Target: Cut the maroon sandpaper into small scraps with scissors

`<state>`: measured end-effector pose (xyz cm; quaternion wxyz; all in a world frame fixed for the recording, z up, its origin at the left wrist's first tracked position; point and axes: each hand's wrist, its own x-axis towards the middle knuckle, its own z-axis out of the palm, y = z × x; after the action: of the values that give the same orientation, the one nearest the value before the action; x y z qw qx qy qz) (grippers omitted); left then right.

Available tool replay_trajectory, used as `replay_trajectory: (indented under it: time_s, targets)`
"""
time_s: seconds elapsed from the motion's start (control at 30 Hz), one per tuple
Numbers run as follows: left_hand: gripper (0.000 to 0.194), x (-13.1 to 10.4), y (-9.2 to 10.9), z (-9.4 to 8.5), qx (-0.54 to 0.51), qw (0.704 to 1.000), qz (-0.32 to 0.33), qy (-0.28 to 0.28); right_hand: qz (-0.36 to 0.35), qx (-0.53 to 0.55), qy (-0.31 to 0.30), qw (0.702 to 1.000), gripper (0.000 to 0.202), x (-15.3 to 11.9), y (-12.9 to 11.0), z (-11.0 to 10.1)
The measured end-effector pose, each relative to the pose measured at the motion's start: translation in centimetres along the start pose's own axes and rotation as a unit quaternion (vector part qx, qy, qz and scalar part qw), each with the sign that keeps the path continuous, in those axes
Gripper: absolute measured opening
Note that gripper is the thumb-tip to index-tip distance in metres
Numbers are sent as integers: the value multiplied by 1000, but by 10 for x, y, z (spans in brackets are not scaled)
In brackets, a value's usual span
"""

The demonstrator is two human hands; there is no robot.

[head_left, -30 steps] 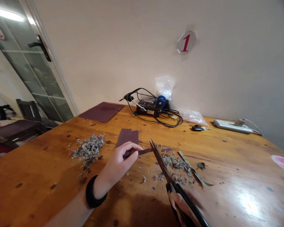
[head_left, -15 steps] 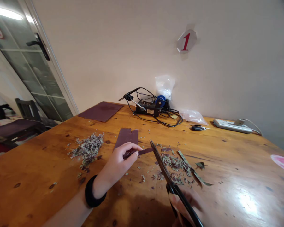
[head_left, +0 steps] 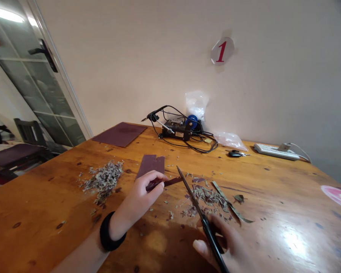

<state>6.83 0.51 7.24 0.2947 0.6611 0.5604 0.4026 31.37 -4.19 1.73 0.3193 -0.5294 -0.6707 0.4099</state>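
evidently, the long, dark-bladed metal scissors with black handles point(head_left: 193, 199) are closing: the narrow gap visible at the blade tips half a second ago is no longer showing. the right hand point(head_left: 230, 242) is curling loosely around the handles, its thumb standing out to the side. the left hand point(head_left: 143, 189) is staying in place, nearly closed, pinching a narrow, flat, dark maroon strip point(head_left: 173, 182) between thumb and fingers. the strip's free end is appearing to meet the blades near their tips, above the brown wooden tabletop point(head_left: 53, 235); whether it is being severed cannot be told. in judgement, the closing is suggesting a snip being finished. a loose heap of greenish-grey and maroon clippings point(head_left: 207, 195) is lying to the right of the blades.
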Motion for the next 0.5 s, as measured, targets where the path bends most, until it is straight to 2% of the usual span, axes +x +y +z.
replay_trajectory:
  time_s: [0.07, 0.17, 0.2, 0.3, 0.4, 0.47, 0.5]
  targets:
    - [29, 0, 1, 0, -3, 1000, -1, -2, -15, 9, -36, 999, 42, 0, -7, -4]
    - [28, 0, 1, 1, -9, 1000, 4, -2, -59, 17, -81, 995, 66, 0, -18, -10]
    - [27, 0, 1, 1, -10, 1000, 3, -2, -61, 21, -85, 994, 66, -1, -18, -11]
    - [28, 0, 2, 0, -14, 1000, -2, 1, -47, 22, -40, 998, 55, -2, -6, -12]
    - [28, -1, 2, -1, -18, 1000, 9, 12, -28, 33, -4, 999, 64, 0, 18, -9]
    - [27, -2, 3, -1, -18, 999, 22, 14, -26, 72, -37, 996, 72, 1, 28, -8]
    - [26, -3, 4, -2, -19, 999, 27, 13, -11, 94, -17, 995, 73, 1, 28, -7]
